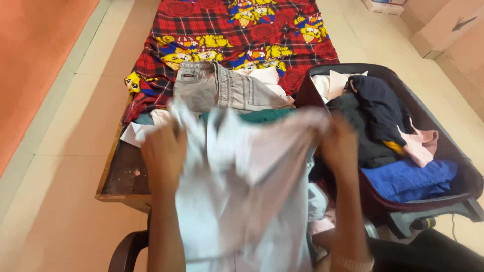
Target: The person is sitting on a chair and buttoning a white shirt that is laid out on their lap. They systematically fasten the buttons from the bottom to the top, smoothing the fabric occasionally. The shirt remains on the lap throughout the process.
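Gripping the pale shirt (242, 186) in your closed left hand (164, 156) and right hand (340, 146), you hold it spread above the wooden table (121, 176), screening the grey jeans (222, 88), beside the open suitcase (443, 146) of clothes.

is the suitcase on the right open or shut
Open. The suitcase lies with its inside exposed, showing dark, pink and blue clothes piled in it.

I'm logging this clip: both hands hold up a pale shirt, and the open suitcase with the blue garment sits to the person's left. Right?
Not quite. The head view shows the suitcase on the person's right, not left. Both the left hand and right hand do hold up the pale shirt, and the blue garment lies inside.
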